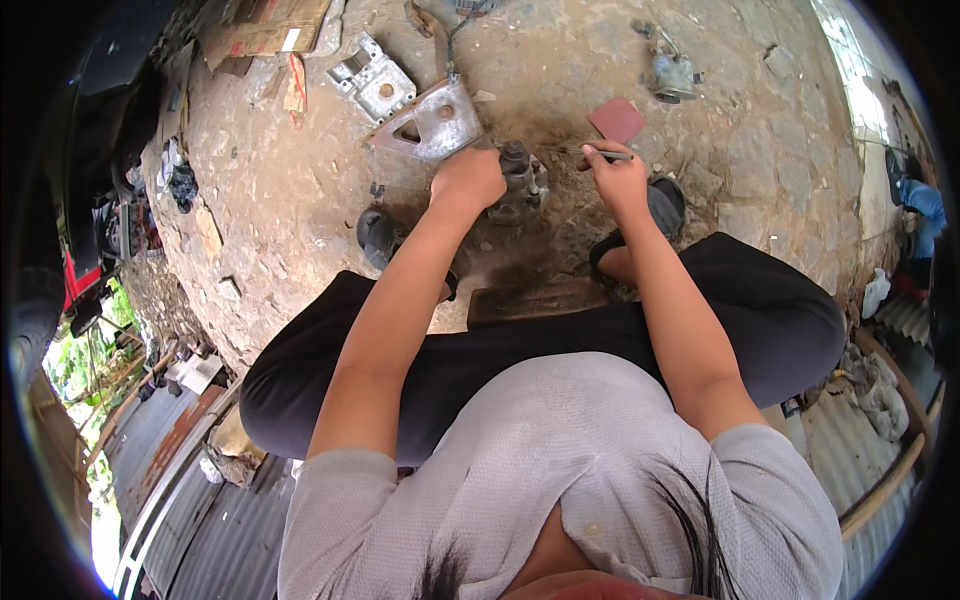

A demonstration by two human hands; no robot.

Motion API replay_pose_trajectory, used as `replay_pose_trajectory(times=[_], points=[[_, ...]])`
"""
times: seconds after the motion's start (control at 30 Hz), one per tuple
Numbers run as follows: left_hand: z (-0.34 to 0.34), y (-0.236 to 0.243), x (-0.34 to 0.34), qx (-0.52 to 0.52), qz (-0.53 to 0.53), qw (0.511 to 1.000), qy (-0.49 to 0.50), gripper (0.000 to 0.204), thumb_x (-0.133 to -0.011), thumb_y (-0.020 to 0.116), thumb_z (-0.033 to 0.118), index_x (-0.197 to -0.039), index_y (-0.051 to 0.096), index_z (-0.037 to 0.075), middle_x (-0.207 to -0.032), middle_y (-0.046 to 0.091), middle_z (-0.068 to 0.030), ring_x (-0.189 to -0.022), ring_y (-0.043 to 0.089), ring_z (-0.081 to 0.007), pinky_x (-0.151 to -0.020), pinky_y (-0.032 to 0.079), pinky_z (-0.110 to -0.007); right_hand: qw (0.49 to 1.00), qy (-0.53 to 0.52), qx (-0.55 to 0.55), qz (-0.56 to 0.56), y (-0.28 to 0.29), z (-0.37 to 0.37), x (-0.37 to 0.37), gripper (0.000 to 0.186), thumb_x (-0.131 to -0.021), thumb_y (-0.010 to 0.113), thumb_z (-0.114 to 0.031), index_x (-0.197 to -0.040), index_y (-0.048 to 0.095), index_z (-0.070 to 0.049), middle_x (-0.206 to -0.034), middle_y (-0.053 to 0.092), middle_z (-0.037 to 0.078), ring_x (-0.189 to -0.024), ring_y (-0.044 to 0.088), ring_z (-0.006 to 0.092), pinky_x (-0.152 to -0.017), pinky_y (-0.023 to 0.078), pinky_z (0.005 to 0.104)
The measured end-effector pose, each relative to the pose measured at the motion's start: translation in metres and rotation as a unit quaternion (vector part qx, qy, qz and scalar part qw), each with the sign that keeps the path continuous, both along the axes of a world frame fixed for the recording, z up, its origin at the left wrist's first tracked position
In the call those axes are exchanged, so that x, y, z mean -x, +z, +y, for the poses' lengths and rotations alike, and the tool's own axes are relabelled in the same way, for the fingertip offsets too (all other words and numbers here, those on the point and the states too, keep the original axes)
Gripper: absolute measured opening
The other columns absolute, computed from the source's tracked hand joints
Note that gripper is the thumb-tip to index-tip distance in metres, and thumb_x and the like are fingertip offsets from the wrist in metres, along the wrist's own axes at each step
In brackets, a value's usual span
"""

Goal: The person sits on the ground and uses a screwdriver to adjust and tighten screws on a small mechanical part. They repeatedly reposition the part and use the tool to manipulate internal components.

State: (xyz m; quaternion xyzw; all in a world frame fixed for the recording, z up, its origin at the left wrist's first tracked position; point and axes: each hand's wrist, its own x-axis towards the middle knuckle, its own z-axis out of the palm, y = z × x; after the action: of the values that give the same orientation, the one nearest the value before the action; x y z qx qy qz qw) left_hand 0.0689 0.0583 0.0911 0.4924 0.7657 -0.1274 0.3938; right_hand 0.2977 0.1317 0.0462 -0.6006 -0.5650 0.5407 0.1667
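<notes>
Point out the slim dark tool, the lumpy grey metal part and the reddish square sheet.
Slim dark tool (617, 155), head view: its right end.
Lumpy grey metal part (520, 185), head view: its middle.
Reddish square sheet (617, 119), head view: its middle.

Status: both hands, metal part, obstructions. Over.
Left hand closed beside grimy metal part, grip unclear. Right hand holding thin tool. Part sits between hands. Metal plate close beyond left hand.

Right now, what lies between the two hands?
In the head view, a grimy metal part sits there, beside the left hand; the slim tool in the right hand points toward it.
</notes>
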Motion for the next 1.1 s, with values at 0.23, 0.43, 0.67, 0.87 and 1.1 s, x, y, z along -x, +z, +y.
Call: replay_pose_trajectory(times=[0.23, 0.43, 0.67, 0.87, 1.1], points=[[0.000, -0.003, 0.001, 0.000, 0.004, 1.000, 0.003, 0.037, -0.093, 0.058, 0.014, -0.126, 0.072, 0.006, -0.128, 0.072, -0.0203, -0.121, 0.069, -0.0399, -0.100, 0.057, -0.052, 0.983, 0.032, 0.091, 0.158, -0.015, -0.012, 0.008, 0.031, -0.101, 0.076, -0.029, -0.113, 0.077, -0.001, -0.081, 0.074, 0.004, -0.068, 0.055, 0.0079, -0.062, 0.045, 0.0280], [0.000, -0.011, 0.003, 0.000, 0.000, 1.000, -0.011, 0.038, -0.094, 0.058, 0.014, -0.128, 0.071, 0.006, -0.132, 0.070, -0.0205, -0.122, 0.068, -0.0393, -0.100, 0.057, -0.053, 0.983, -0.018, 0.100, 0.152, -0.010, -0.008, 0.005, 0.045, -0.106, 0.064, -0.045, -0.113, 0.080, -0.003, -0.081, 0.070, 0.002, -0.070, 0.050, 0.0085, -0.066, 0.042, 0.0283], [0.000, -0.007, 0.002, -0.006, 0.013, 1.000, -0.001, 0.036, -0.093, 0.058, 0.014, -0.125, 0.072, 0.006, -0.129, 0.072, -0.0196, -0.121, 0.069, -0.0396, -0.100, 0.057, -0.053, 0.986, 0.031, 0.076, 0.147, -0.015, -0.011, 0.004, 0.053, -0.105, 0.063, -0.053, -0.110, 0.081, -0.004, -0.078, 0.065, 0.000, -0.075, 0.050, 0.0106, -0.070, 0.043, 0.0290], [0.000, -0.006, 0.002, -0.003, 0.005, 1.000, 0.003, 0.038, -0.091, 0.061, 0.019, -0.127, 0.069, 0.006, -0.127, 0.072, -0.0215, -0.120, 0.068, -0.0398, -0.102, 0.055, -0.052, 0.984, 0.023, 0.101, 0.143, -0.018, -0.013, 0.003, 0.045, -0.101, 0.072, -0.045, -0.100, 0.079, -0.001, -0.080, 0.072, 0.004, -0.078, 0.058, 0.0113, -0.071, 0.046, 0.0300], [0.001, -0.001, 0.001, -0.010, 0.010, 1.000, -0.010, 0.035, -0.093, 0.058, 0.013, -0.123, 0.074, 0.004, -0.126, 0.073, -0.0213, -0.118, 0.070, -0.0399, -0.099, 0.057, -0.051, 0.994, 0.017, 0.043, 0.102, -0.021, -0.011, 0.004, 0.041, -0.102, 0.071, -0.040, -0.097, 0.079, 0.000, -0.080, 0.074, 0.005, -0.073, 0.059, 0.0113, -0.070, 0.047, 0.0310]])
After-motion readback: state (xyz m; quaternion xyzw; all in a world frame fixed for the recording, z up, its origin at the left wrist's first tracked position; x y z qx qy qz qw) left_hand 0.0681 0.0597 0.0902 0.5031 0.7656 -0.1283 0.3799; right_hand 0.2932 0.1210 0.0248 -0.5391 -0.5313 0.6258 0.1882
